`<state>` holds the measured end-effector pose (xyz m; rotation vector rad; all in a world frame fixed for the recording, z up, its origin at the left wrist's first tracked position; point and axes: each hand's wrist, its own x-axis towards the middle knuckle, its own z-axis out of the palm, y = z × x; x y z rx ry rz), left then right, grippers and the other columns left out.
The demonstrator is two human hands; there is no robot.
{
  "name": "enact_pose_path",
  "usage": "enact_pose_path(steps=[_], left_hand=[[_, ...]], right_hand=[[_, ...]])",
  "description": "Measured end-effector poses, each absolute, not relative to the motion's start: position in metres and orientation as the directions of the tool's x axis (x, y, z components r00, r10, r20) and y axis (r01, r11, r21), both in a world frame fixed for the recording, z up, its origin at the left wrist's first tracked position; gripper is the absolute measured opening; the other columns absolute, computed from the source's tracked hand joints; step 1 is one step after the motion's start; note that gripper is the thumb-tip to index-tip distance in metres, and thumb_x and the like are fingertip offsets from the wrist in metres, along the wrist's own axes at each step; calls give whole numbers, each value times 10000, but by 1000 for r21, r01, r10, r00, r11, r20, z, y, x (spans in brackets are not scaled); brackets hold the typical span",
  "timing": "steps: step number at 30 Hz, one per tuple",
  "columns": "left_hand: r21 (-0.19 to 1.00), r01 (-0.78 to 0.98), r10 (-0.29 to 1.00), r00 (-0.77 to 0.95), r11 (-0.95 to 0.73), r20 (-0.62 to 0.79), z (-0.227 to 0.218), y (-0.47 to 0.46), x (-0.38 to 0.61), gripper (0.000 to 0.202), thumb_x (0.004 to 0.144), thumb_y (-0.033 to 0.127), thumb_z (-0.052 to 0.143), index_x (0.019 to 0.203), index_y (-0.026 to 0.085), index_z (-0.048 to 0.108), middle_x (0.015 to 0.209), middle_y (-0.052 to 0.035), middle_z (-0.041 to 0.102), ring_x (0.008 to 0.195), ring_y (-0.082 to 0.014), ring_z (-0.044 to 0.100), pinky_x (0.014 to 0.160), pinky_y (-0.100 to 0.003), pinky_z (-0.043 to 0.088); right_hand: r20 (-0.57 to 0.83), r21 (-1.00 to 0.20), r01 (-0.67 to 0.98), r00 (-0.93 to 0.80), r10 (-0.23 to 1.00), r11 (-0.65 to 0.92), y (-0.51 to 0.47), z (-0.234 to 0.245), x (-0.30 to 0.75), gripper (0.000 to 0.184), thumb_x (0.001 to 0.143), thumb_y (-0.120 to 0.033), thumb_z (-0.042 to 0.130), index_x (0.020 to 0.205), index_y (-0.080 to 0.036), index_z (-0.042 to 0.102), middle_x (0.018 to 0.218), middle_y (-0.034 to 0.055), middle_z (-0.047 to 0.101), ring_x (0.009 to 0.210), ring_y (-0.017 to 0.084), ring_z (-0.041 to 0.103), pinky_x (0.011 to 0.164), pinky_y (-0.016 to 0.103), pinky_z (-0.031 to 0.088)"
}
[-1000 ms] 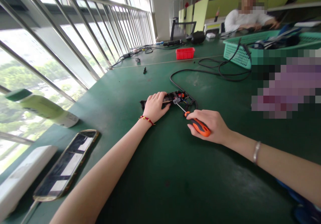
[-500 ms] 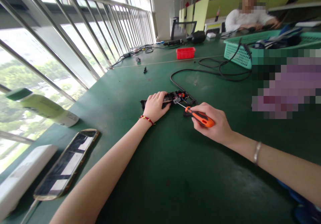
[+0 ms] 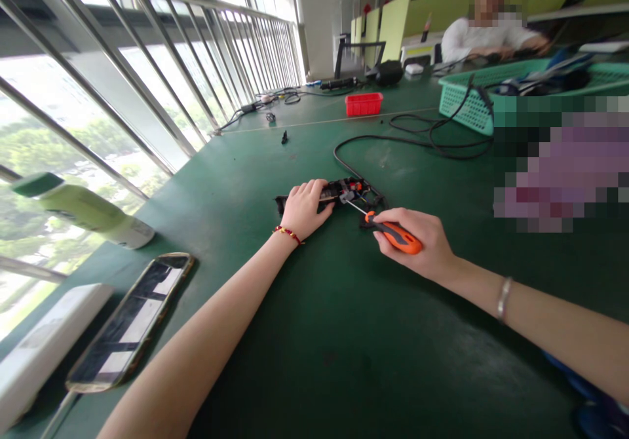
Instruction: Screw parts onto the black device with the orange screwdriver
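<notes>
An opened black electrical device (image 3: 335, 191) lies on the green table, with coloured wires and small parts showing at its right end. My left hand (image 3: 305, 208) is closed over its left part and holds it against the table. In my right hand (image 3: 423, 242) is an orange and black screwdriver (image 3: 400, 237), gripped by its handle. The screwdriver's thin shaft points up and left, and its tip meets a grey part inside the device. A black cable (image 3: 344, 157) runs from the device's right end. The exact kind of device cannot be made out.
A red tray (image 3: 363, 105) and a green basket (image 3: 464, 108) stand further back. To the left are a bottle (image 3: 93, 213), a phone (image 3: 135, 321) and a white box (image 3: 49, 347) beside the railing. Across the table sits a person in white (image 3: 484, 39).
My right hand has turned the screwdriver handle slightly and its fingers have shifted a little. My left hand and the device have stayed in place.
</notes>
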<state>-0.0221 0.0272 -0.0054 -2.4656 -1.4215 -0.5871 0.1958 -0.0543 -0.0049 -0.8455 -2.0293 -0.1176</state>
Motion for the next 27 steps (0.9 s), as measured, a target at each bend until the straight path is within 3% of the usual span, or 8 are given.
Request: enact_pose_path(steps=[5, 27], left_hand=[[-2, 865, 770, 448, -502, 455, -6, 28, -22, 334, 827, 329, 467, 1119, 166, 461, 1066, -69, 598, 974, -229, 540, 833, -345, 377], [0, 861, 764, 452, -509, 460, -6, 28, -22, 343, 824, 334, 472, 1122, 163, 463, 1059, -69, 598, 967, -230, 540, 832, -348, 381]], right_hand=[[769, -242, 585, -372, 520, 775, -54, -6, 196, 212, 771, -197, 573, 977, -195, 522, 797, 22, 657, 610, 130, 593, 583, 251, 484], [705, -199, 579, -475, 526, 790, -52, -8, 197, 133, 776, -235, 560, 897, -184, 538, 689, -5, 625, 525, 102, 532, 553, 238, 438]])
